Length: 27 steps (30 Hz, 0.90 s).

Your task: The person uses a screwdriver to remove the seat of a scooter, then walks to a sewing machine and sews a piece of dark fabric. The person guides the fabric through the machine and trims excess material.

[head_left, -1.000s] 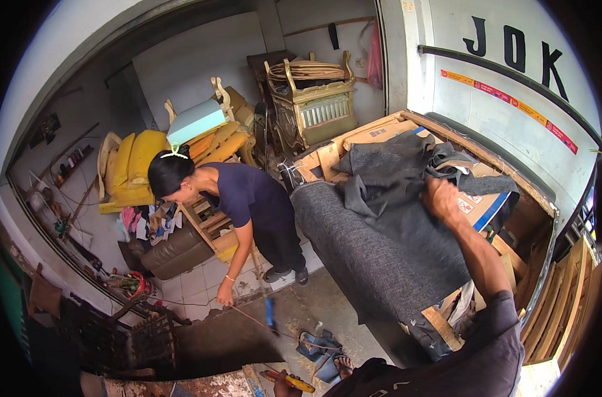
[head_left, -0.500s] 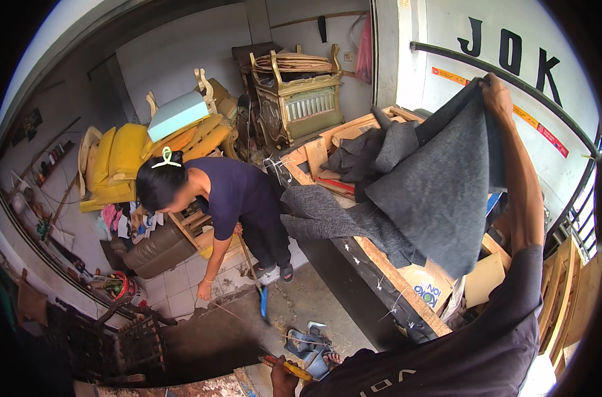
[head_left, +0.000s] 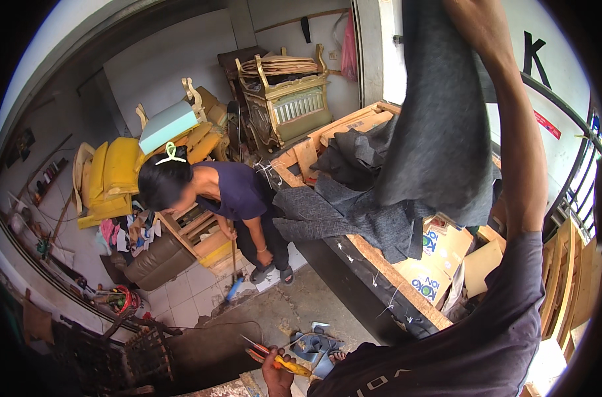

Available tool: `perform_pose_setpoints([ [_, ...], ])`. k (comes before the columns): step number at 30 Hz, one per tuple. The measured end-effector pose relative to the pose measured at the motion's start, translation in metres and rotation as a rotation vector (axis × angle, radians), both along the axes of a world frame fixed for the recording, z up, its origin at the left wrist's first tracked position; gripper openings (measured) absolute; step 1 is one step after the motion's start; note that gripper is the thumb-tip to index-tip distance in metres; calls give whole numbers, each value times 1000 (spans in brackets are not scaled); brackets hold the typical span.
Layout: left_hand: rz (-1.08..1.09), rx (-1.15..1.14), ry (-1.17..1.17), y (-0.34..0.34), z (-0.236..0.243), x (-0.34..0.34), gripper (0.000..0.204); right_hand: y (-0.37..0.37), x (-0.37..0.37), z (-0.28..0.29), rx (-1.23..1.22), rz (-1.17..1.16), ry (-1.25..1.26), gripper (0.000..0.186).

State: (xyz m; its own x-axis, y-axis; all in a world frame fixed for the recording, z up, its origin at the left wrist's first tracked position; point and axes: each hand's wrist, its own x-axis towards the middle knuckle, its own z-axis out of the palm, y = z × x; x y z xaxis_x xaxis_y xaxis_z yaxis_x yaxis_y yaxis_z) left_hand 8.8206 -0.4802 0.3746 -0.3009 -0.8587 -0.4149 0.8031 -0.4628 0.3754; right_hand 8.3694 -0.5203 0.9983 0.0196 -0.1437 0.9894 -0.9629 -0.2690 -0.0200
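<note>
Now | right fingers [head_left: 461,13] gripping one grey cloth [head_left: 440,119] | left fingers [head_left: 272,361] gripping one yellow handle [head_left: 294,368] (one co-worker [head_left: 231,192])

Our right hand [head_left: 476,25] has risen higher, so the dark grey cloth [head_left: 436,126] now hangs below it, baring more cardboard [head_left: 423,274]. The blue broom head [head_left: 234,289] has moved farther from our left hand [head_left: 277,376].

Rear: a light-blue rectangular foam block [head_left: 169,127] lies beside yellow upholstered cushions [head_left: 114,172]; to their right stands a gilded, carved wooden furniture frame [head_left: 286,109], a pink plastic bag [head_left: 348,49] hanging beyond. Centre: a stooping person in a dark-blue shirt [head_left: 231,192] with a blue-headed broom [head_left: 234,289]. Left: a brown, leather-like padded piece [head_left: 145,259]; below, in shadow, apparently a dark slatted frame [head_left: 149,356].
</note>
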Motion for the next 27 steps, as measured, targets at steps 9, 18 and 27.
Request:
perform_pose_setpoints([
  [9, 91, -795, 35, -22, 114, -22, 39, -12, 194, -150, 1292, 796, 832, 25],
  [18, 365, -832, -949, 16, 102, 53, 42, 7, 256, -274, 1200, 975, 1001, 75],
  [27, 737, -183, -1534, 103, 131, 159, 128, -31, 229, -260, 1379, 1068, 901, 28],
])
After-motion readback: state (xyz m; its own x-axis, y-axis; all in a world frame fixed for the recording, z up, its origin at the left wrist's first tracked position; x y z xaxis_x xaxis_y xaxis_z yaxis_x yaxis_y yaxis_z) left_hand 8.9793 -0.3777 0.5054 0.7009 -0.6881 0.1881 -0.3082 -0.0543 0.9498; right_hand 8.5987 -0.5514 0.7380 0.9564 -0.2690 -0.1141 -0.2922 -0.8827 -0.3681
